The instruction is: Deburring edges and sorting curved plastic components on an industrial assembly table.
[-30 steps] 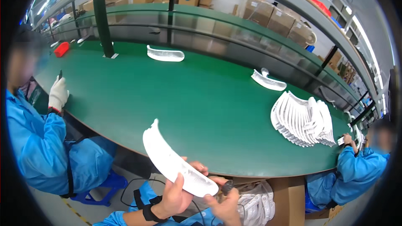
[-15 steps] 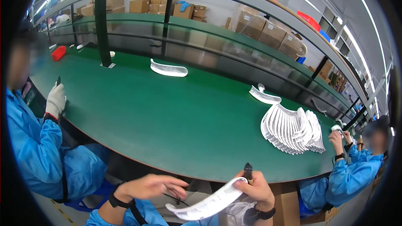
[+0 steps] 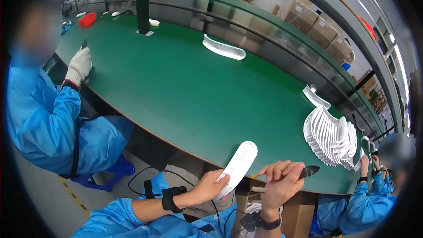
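Observation:
My left hand is closed on the lower end of a long, curved white plastic cover, held tilted over the table's near edge. Beside it, my right hand is wrapped round a small knife. The dark blade points right, and a bit of yellowish handle shows left of the fingers. Knife and cover are apart. To the right stands a row of several similar white covers, nested closely together. One more cover lies just behind that row.
The green table curves across the view. A lone white cover lies near its back edge, by a dark post. A co-worker's gloved hand holds a blade at the left. Another person works at the right, past a cardboard box.
The white cover has passed from my right hand to my left, which was open. My right hand keeps the knife, its blade now turned right. The view has shifted left and down.

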Tool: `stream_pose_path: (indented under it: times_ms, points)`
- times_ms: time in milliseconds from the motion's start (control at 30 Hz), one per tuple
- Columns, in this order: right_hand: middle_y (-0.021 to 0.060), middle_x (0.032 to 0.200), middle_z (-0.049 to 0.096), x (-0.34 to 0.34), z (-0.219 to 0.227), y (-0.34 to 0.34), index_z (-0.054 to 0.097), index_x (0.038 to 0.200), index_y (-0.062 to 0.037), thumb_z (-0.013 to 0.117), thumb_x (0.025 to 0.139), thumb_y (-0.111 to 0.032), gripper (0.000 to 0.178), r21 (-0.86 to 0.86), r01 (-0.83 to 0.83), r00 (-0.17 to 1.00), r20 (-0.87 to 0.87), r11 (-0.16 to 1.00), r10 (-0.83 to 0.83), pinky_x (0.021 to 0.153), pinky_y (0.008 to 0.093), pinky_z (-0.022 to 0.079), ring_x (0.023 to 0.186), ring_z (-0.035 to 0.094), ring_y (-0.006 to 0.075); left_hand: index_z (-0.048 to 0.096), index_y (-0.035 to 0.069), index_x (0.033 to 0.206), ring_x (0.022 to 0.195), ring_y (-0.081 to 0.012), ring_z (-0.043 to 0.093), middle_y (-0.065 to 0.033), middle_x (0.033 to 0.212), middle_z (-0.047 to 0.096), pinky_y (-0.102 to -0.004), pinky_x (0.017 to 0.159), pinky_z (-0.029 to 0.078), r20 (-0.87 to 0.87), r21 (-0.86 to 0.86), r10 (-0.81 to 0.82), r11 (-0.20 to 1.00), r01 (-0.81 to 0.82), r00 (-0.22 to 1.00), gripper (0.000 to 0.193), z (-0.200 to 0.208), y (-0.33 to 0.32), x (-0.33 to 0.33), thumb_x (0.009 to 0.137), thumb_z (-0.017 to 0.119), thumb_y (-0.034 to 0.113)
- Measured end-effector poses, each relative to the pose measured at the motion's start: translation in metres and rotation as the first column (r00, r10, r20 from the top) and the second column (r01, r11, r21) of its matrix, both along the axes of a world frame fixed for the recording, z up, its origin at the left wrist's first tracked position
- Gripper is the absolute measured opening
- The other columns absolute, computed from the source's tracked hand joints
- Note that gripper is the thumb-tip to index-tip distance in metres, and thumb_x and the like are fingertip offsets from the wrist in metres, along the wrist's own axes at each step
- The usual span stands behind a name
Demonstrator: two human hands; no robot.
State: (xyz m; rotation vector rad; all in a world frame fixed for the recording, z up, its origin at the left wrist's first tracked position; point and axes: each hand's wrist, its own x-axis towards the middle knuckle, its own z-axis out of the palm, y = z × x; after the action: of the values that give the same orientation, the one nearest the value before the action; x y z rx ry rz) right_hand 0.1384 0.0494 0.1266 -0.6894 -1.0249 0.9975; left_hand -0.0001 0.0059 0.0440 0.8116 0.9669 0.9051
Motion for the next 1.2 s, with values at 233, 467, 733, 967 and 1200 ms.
stream_pose_path:
  times_ms: [233,467,733,967,1200]
  points:
    - [0.0027,0.055,0.035,-0.047,-0.028,0.007,0.031,0.073,-0.0070,0.034,0.098,-0.027,0.033,0.072,-0.008,0.953,0.304,0.997,-0.014,0.047,0.0293,0.044,0.048,0.036,0.0108,0.053,-0.001,0.090,0.050,-0.0082,0.053,-0.0031,0.064,0.057,-0.0235,0.045,0.043,-0.048,0.032,0.009,0.999,-0.007,0.999,0.026,-0.017,-0.002,-0.001,0.097,0.040,0.020]
    - [0.0021,0.055,0.036,-0.053,-0.036,0.011,0.032,0.072,-0.0065,0.034,0.098,-0.028,0.034,0.097,-0.004,0.942,0.334,0.995,-0.028,0.048,0.0286,0.043,0.048,0.037,0.0099,0.053,0.000,0.092,0.049,-0.0077,0.053,-0.0021,0.065,0.055,-0.0232,0.044,0.043,-0.037,0.048,0.022,0.999,-0.020,0.999,0.025,-0.014,-0.004,-0.003,0.097,0.039,0.020]
    - [0.0019,0.054,0.037,-0.056,-0.036,0.021,0.034,0.072,-0.0049,0.037,0.098,-0.025,0.032,-0.047,-0.025,0.930,0.366,0.999,0.041,0.047,0.0279,0.042,0.046,0.038,0.0101,0.052,-0.001,0.093,0.045,-0.0081,0.052,-0.0028,0.060,0.054,-0.0234,0.042,0.042,-0.045,0.030,0.037,0.999,-0.036,0.998,0.023,-0.006,-0.001,-0.002,0.096,0.038,0.017]
    - [-0.0016,0.053,0.036,-0.066,-0.022,0.049,0.035,0.072,-0.0072,0.041,0.097,-0.026,0.031,-0.326,-0.028,0.917,0.368,0.945,0.154,0.041,0.0234,0.038,0.044,0.037,0.0065,0.052,-0.004,0.095,0.043,-0.0100,0.052,-0.0048,0.059,0.056,-0.0253,0.040,0.043,-0.038,0.033,0.022,0.999,-0.021,0.999,0.025,-0.007,0.000,-0.003,0.096,0.039,0.017]
    - [-0.0017,0.050,0.037,-0.075,-0.020,0.068,0.038,0.069,-0.0068,0.044,0.095,-0.030,0.036,-0.449,-0.067,0.862,0.424,0.891,0.278,0.036,0.0242,0.037,0.039,0.037,0.0067,0.052,-0.006,0.096,0.042,-0.0119,0.054,-0.0068,0.061,0.057,-0.0261,0.037,0.043,-0.027,-0.041,0.028,0.999,-0.029,0.999,0.025,0.004,0.001,-0.005,0.095,0.042,0.017]
